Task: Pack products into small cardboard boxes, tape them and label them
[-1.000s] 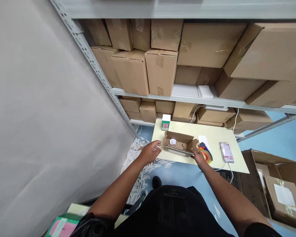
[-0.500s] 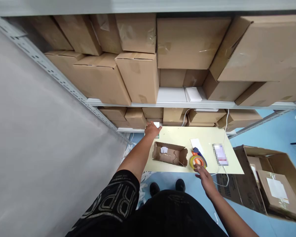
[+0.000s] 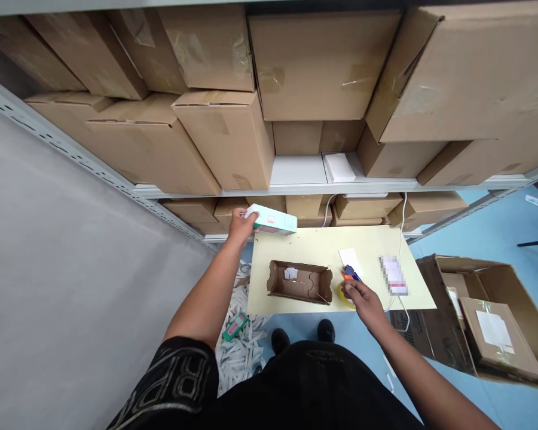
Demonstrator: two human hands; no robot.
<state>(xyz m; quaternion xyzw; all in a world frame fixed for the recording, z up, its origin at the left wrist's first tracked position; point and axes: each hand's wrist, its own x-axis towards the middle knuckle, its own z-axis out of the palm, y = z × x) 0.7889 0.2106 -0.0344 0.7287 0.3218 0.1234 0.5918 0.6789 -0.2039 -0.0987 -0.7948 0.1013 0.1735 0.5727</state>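
My left hand (image 3: 241,229) grips one end of a long white and green box (image 3: 275,221), lifted at the back left corner of the pale yellow table. Its printed side faces me. At the table's front, my right hand (image 3: 363,303) has its fingers closed on a tape dispenser (image 3: 350,273) with blue and orange parts. Those fingers partly cover its yellow tape roll (image 3: 344,297). Between the hands stands an open brown cardboard box (image 3: 275,286) with a crumpled white paper (image 3: 290,273) inside. A white sheet (image 3: 347,255) lies behind the dispenser.
A blurred-out phone (image 3: 393,276) with a white cable lies on the table's right. Shelves full of cartons (image 3: 224,137) rise behind. A large open carton (image 3: 520,286) stands on the floor at right. Paper strips (image 3: 237,361) and a green box (image 3: 235,326) lie on the floor at left.
My left hand has picked up the white and green box and raised it leftward. My right hand has closed on the tape dispenser. The view has shifted slightly.
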